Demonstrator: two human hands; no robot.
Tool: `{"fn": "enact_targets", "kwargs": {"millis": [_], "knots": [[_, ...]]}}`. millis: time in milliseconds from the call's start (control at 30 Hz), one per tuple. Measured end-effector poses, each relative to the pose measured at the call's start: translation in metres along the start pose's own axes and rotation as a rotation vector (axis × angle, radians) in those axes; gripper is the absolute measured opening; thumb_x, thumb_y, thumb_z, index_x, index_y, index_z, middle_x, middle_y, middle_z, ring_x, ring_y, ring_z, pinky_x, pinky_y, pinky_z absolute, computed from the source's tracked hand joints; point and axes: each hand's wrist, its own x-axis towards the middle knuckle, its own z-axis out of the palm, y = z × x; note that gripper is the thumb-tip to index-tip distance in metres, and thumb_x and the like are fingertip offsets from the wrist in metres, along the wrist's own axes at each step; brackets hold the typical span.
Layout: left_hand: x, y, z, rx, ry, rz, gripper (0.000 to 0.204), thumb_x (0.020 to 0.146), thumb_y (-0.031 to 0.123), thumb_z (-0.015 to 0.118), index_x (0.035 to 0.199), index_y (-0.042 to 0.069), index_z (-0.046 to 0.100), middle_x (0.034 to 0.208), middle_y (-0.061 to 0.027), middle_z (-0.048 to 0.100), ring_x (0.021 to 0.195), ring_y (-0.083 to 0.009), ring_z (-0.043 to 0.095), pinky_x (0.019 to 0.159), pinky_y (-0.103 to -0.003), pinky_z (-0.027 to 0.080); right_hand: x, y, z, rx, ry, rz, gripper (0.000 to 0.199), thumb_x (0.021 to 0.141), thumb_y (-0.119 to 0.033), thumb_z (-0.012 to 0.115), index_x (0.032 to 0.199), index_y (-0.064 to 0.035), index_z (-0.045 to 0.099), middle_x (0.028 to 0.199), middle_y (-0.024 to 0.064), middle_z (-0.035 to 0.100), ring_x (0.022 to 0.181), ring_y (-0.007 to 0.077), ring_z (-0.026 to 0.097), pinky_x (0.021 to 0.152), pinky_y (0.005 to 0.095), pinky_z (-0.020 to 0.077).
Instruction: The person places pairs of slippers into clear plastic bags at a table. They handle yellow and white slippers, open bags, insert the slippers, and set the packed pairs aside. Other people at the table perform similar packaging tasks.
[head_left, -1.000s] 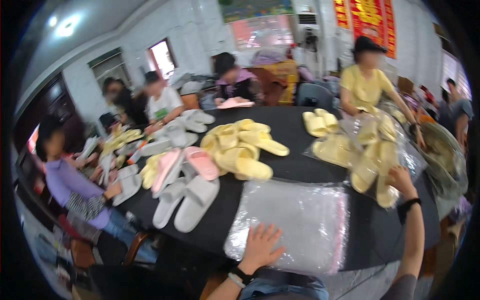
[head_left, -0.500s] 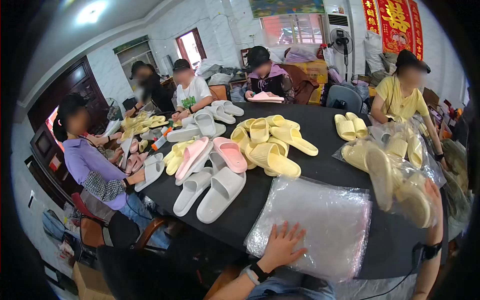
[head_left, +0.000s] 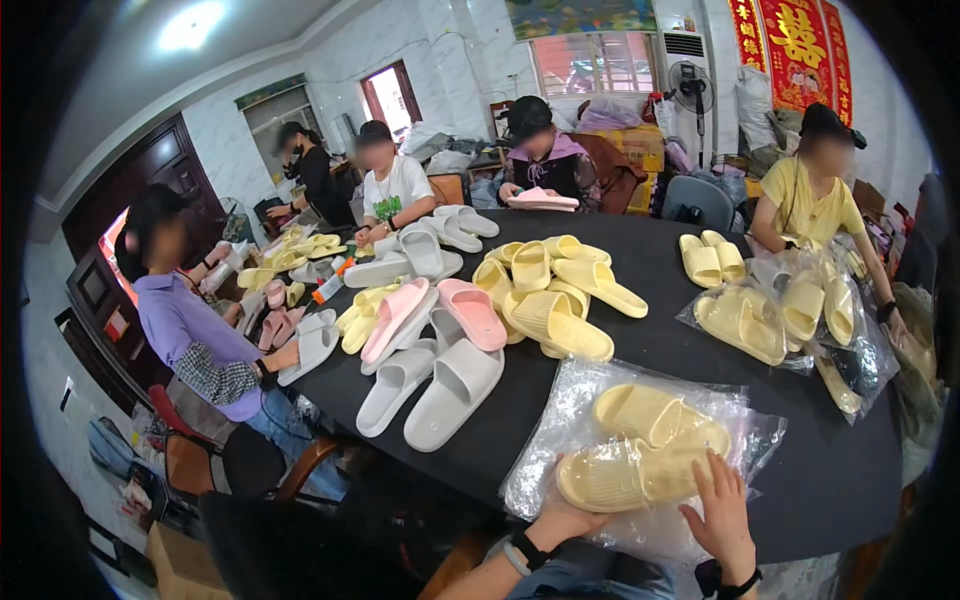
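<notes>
A pair of yellow slippers in a clear plastic bag lies over a stack of flat clear plastic bags at the table's near edge. My left hand holds the near slipper at its left end, its fingers mostly hidden beneath. My right hand is open at the right end, its spread fingers resting on the slipper through the film. Just left of the stack stand large grey slippers. Beyond it, several yellow slippers are heaped.
Pink slippers lie among the grey ones. Bagged yellow slippers pile up at right beside a person in yellow. Other people sit round the black table, one in purple at left. An armchair stands at near left.
The bagged yellow slippers have come from the right pile onto the bag stack with my right hand. My left hand has gone from lying flat on the stack to holding the near slipper.
</notes>
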Motion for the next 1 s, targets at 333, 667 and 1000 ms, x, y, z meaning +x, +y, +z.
{"fn": "enact_targets", "kwargs": {"millis": [333, 667, 1000], "knots": [[0.002, 0.005, -0.009, 0.015, 0.040, 0.027, 0.066, 0.079, 0.058, 0.061, 0.137, 0.026, 0.055, 0.139, -0.0043, 0.056, 0.135, -0.0289, 0.043, 0.120, -0.056, 0.015, -0.069, 0.038, 0.019, 0.602, 0.097, 0.628, 0.037, 0.082, -0.009, 0.072, 0.117, -0.0007, 0.060, 0.119, 0.0148, 0.060, 0.100, 0.0240, 0.059, 0.083, 0.0331, 0.0460], [0.008, 0.004, -0.012, -0.014, -0.113, -0.010, 0.066, 0.085, 0.057, 0.062, 0.141, 0.022, 0.052, 0.143, -0.0066, 0.054, 0.137, -0.0305, 0.041, 0.118, -0.056, 0.019, -0.078, 0.062, 0.027, 1.094, 0.302, 0.345, 0.008, 0.083, -0.005, 0.070, 0.087, -0.0012, 0.065, 0.089, 0.0077, 0.068, 0.081, 0.0145, 0.061, 0.076, 0.0280, 0.0467], [-0.012, -0.035, -0.080, 0.189, 0.098, -0.134, 0.050, 0.091, 0.033, 0.063, 0.137, 0.015, 0.055, 0.143, -0.0145, 0.052, 0.137, -0.0325, 0.044, 0.117, -0.054, 0.025, -0.089, 0.072, 0.028, 0.783, 0.064, 0.470, 0.021, 0.098, -0.022, 0.063, 0.095, -0.0020, 0.068, 0.069, 0.0025, 0.060, 0.060, 0.0083, 0.053, 0.056, 0.0267, 0.0448]]}}
